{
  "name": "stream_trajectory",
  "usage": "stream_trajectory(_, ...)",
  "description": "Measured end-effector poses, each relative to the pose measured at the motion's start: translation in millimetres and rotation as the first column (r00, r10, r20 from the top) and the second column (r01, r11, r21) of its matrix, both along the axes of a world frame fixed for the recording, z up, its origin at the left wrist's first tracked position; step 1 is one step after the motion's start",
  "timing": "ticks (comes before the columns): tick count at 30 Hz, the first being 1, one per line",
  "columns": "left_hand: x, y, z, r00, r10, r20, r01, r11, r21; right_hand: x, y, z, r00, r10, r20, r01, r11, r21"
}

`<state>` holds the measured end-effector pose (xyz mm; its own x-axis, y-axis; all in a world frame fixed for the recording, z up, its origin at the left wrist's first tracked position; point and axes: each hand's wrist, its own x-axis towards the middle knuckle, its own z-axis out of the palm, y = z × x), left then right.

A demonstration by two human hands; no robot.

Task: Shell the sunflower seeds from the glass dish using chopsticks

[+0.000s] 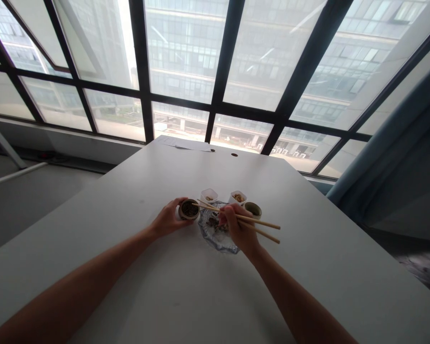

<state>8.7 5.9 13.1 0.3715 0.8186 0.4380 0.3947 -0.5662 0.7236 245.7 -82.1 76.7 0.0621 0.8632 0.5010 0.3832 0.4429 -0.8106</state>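
My left hand (167, 219) is wrapped round a small round cup (189, 210) holding dark bits, tilted slightly so that its inside shows. In my right hand (239, 225) is a pair of wooden chopsticks (260, 221), whose tips reach left to the cup's rim. Whether the tips pinch anything is too small to tell. Beneath the right hand lies a clear, scalloped glass plate (220, 247) with dark and brownish pieces in it, partly hidden by the hand. A second round cup (252, 209), greenish inside, stands just beyond the right hand.
Two small white containers, a left one (209, 195) and a right one (238, 197), hold brownish pieces behind the plate. White papers (186, 144) lie at the far end of the white table (157, 291). Windows stand behind it; a blue curtain (390, 129) hangs at right.
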Motion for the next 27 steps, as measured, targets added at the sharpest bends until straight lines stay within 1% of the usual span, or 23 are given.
stream_trajectory(2,0,1,-1.6,1.0,0.005,-0.007,-0.005,1.0,-0.006,10,1,7.5,0.995,-0.072,-0.066,0.073,0.997,0.021)
stream_trajectory(3,-1,2,-2.4,1.0,0.006,-0.008,-0.006,1.0,-0.013,16,2,11.5,0.992,-0.106,-0.072,0.109,0.994,0.026)
stream_trajectory(5,-1,2,-3.5,1.0,0.006,-0.011,-0.006,1.0,-0.025,30,2,18.3,0.99,-0.144,-0.002,0.144,0.989,0.022)
stream_trajectory(8,-1,3,-4.0,1.0,0.011,-0.013,-0.011,0.999,-0.033,48,3,22.4,0.975,-0.094,0.201,0.098,0.995,-0.009)
stream_trajectory(11,-1,3,-3.8,1.0,0.007,-0.009,-0.007,0.999,-0.035,55,6,20.0,0.94,-0.014,0.34,0.026,0.999,-0.032)
stream_trajectory(14,-2,3,-4.2,1.0,0.006,-0.01,-0.006,0.999,-0.039,55,10,14.4,0.911,0.027,0.412,-0.013,0.999,-0.038)
stream_trajectory(16,-2,4,-4.8,1.0,0.003,-0.012,-0.004,0.999,-0.033,55,13,9.6,0.916,0.051,0.398,-0.034,0.998,-0.049)
stream_trajectory(18,-2,4,-5.7,1.0,0.001,-0.013,-0.001,1.0,-0.025,56,16,4.6,0.939,0.07,0.336,-0.048,0.996,-0.073)
stream_trajectory(20,-2,5,-6.4,1.0,0.0,-0.015,-0.001,1.0,-0.022,57,19,0.2,0.97,0.068,0.232,-0.043,0.993,-0.11)
stream_trajectory(21,-2,5,-6.6,1.0,0.001,-0.014,-0.002,1.0,-0.023,58,20,-1.5,0.985,0.052,0.162,-0.031,0.991,-0.131)
stream_trajectory(23,-2,5,-6.8,1.0,0.002,-0.01,-0.002,1.0,-0.024,60,24,-3.3,1.0,-0.027,-0.014,0.024,0.984,-0.176)
stream_trajectory(25,-2,5,-6.8,1.0,0.001,-0.002,-0.001,1.0,-0.022,64,29,-2.6,0.966,-0.149,-0.212,0.094,0.964,-0.247)
stream_trajectory(27,-2,5,-6.6,1.0,-0.002,0.002,0.002,1.0,-0.024,68,33,-0.4,0.882,-0.262,-0.391,0.126,0.932,-0.34)
